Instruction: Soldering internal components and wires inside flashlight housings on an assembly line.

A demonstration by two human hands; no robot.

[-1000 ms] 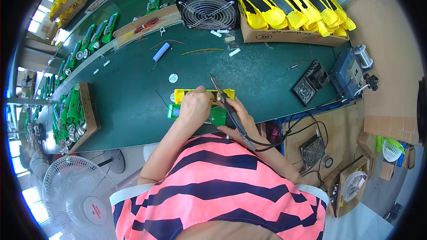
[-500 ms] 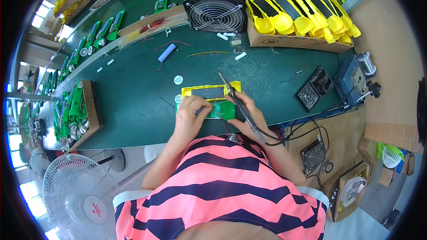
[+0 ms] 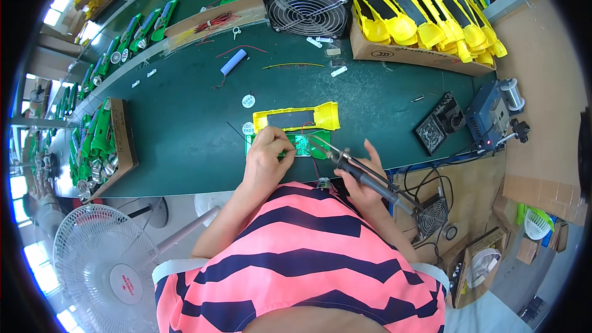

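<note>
A soldering iron [image 3: 373, 185] lies in my right hand [image 3: 368, 186]. The thumb and fingers are round its handle, though one finger stretches away from it. Its metal tip points up-left at the green circuit board [image 3: 301, 145], which lies flat near the table's front edge. My left hand [image 3: 269, 154] rests over the board's left part with fingers pinched together; what they hold is too small to make out. Just beyond the board is a yellow plastic housing [image 3: 327, 117] with a dark panel. Thin red and dark wires run between board and housing.
A blue soldering station [image 3: 487, 114] and a black tip-cleaning stand [image 3: 439, 124] stand at right. Yellow housings fill a cardboard box [image 3: 407, 58] behind, beside a black fan [image 3: 308, 12]. A blue cylindrical battery [image 3: 234, 61] lies farther back. Green units fill a left box [image 3: 126, 142].
My right hand has turned the soldering iron; its tip came down from above the housing to the board. My left hand stays at the board. The view shifted slightly.
</note>
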